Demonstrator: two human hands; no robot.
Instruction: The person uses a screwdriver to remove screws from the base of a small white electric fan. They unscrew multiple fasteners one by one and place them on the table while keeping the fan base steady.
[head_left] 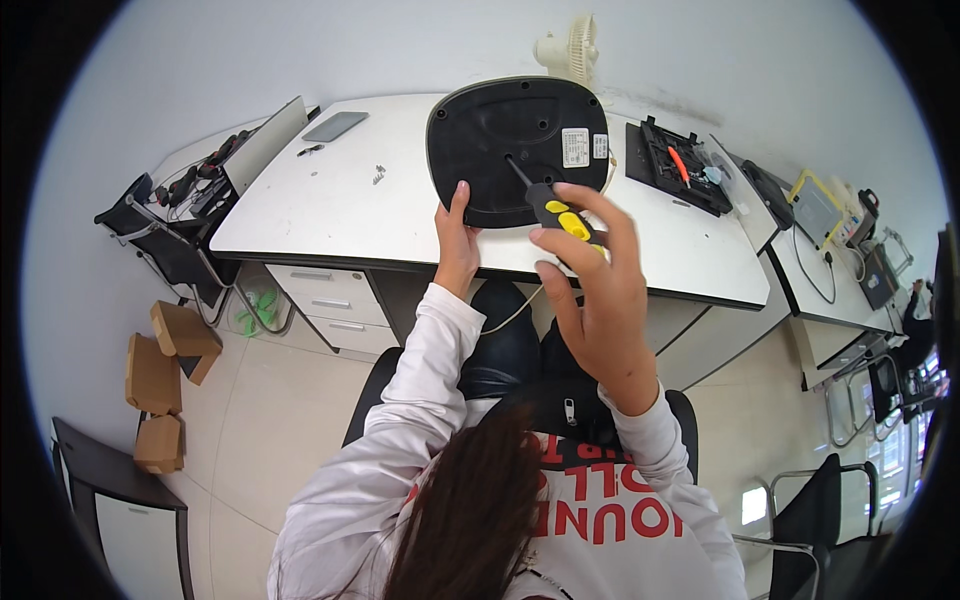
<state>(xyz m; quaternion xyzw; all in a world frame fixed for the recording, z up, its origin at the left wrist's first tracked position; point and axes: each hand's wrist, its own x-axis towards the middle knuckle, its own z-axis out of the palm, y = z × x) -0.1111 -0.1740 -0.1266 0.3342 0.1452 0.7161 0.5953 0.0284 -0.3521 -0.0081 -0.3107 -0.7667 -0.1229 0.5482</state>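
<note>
A black, rounded plastic base [480, 125] with screw holes and white labels stands tilted at the desk's front edge, its underside toward me. My left hand [457, 240] grips its lower left edge, thumb on the face. In my right hand [605, 275] is a screwdriver [560, 215] with a black and yellow handle, held between thumb and fingers. Its shaft slants up and left, and the tip meets a hole near the middle of the base. A pale cable [515, 312] hangs below the desk edge by my lap.
Small loose screws [378, 175] lie on the white desk [300, 205], left of the base. Farther back are a grey flat device [336, 127] and a pale fan [572, 50]. At right sits an open black tool case [690, 170] with a red-handled tool. Cardboard boxes [155, 375] stand on the floor.
</note>
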